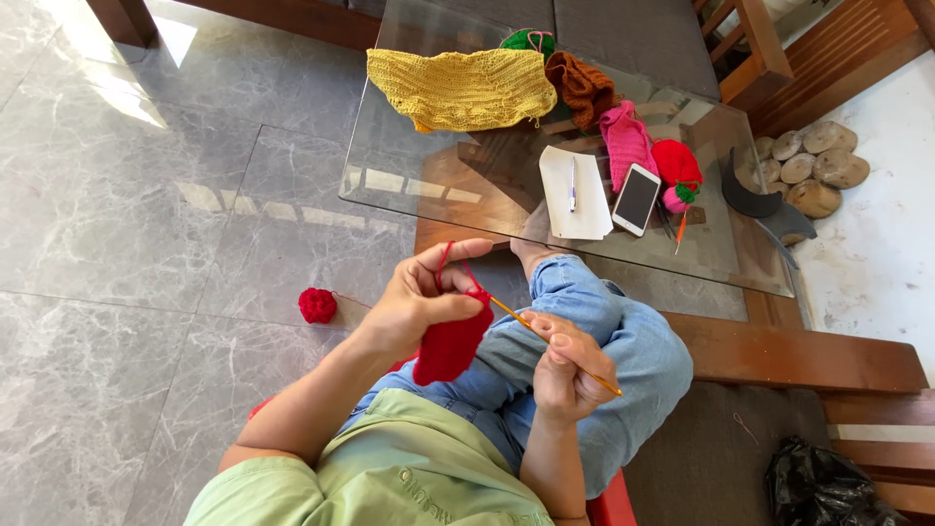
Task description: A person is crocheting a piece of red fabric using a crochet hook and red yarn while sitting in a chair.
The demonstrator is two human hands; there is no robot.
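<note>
Pinching the red crochet piece point(450, 343) over the lap, the left hand point(417, 304) has its fingers clamped on its top edge; the right hand point(565, 368) grips the orange crochet hook point(555, 347), whose long axis slants up-left into the piece.

We had one view only, from the head, looking steeply down past our lap, close on both hands, with the floor point(146, 244) left and the glass table point(409, 175) ahead.
</note>
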